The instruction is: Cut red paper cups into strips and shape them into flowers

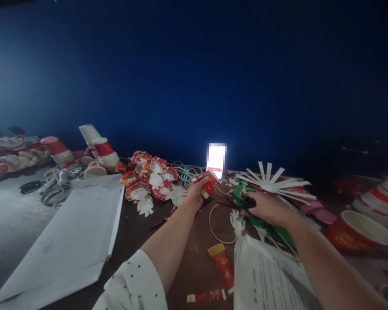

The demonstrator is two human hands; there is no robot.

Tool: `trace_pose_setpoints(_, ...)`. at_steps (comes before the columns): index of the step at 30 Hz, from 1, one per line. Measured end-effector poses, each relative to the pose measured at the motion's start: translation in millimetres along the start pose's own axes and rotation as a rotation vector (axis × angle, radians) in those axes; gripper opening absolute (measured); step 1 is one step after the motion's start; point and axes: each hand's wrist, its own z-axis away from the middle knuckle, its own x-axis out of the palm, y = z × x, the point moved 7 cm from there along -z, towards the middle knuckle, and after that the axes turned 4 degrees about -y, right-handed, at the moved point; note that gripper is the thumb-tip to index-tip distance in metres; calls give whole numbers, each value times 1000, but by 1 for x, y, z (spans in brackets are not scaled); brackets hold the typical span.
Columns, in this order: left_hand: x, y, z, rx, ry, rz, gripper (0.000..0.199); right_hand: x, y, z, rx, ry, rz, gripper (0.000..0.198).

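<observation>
My left hand is closed on a red piece of paper cup with gold print, held up above the brown table. To its right, my right hand is closed around what look like dark scissors, whose blades point left towards the red piece without visibly touching it. The fingers hide most of the handles. Near that hand lie a green item, a white paper cut-out and a thin pale ring. Two red and gold strips, one a wider piece, rest closer to me.
Left of centre is a pile of red and white paper figures. A large white board and stacked paper cups stand left. A lit phone is at the back. Right are a fringed white cup, a printed sheet and a bowl.
</observation>
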Motion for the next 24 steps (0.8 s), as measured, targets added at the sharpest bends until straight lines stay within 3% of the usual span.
trace_pose_setpoints(4, 2, -3, -1, -8, -28, 6, 33, 6, -9, 6, 12, -81, 205, 55)
trace_pose_setpoints(10, 7, -4, 1, 1, -88, 3, 39, -4, -21, 10, 115, 2, 383, 14)
trace_pose_setpoints(12, 11, -4, 6, 1, -121, 6, 41, -7, -29, 11, 121, 118, 344, 23)
trace_pose_setpoints(15, 22, -6, 15, -29, -222, 11, 44, 1, -44, 9, 13, 226, 187, 34)
trace_pose_setpoints(24, 31, -17, 22, -117, -352, -90, 43, 15, -38, 8, -7, 367, -84, 38)
